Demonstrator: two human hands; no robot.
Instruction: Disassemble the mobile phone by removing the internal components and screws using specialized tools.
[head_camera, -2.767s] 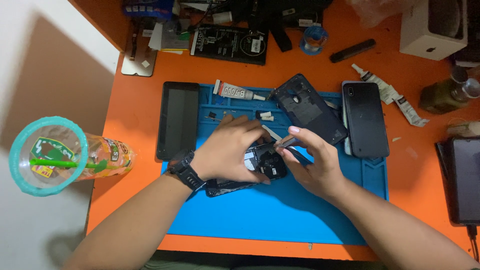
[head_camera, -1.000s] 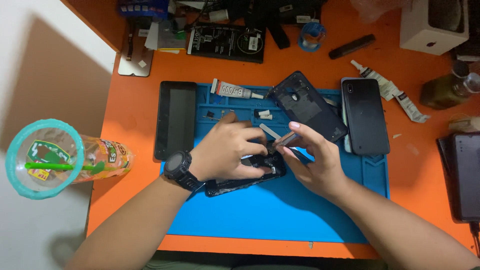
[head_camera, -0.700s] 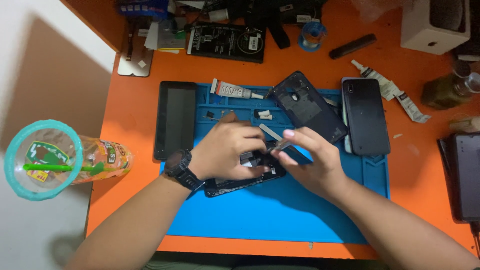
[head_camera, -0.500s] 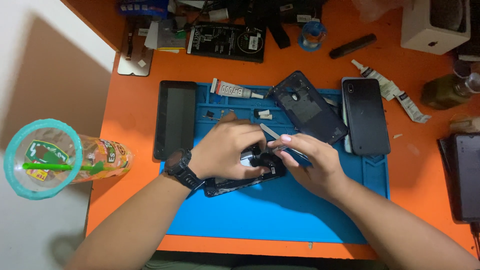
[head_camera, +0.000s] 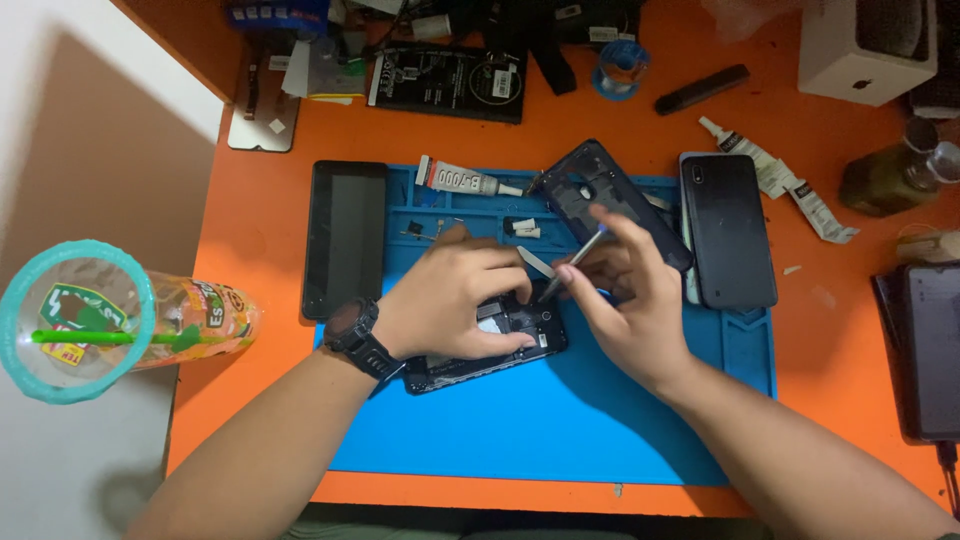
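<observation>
Opened phone (head_camera: 500, 335): lies back-up on the blue repair mat (head_camera: 560, 430), near its middle, internals exposed. Left hand (head_camera: 455, 300): flat over the phone's upper half, fingers curled, pressing it down; black wristwatch (head_camera: 355, 335) on the wrist. Right hand (head_camera: 625, 300): pinching a thin metal tool (head_camera: 572, 262), tip on the phone's upper edge. Beside: 1 dark back cover (head_camera: 610, 200), 1 glue tube (head_camera: 465, 180), 2 dark phones (head_camera: 345, 235) (head_camera: 727, 230). Bench (head_camera: 250, 230): orange. Plastic cup (head_camera: 110, 320) at the far left.
</observation>
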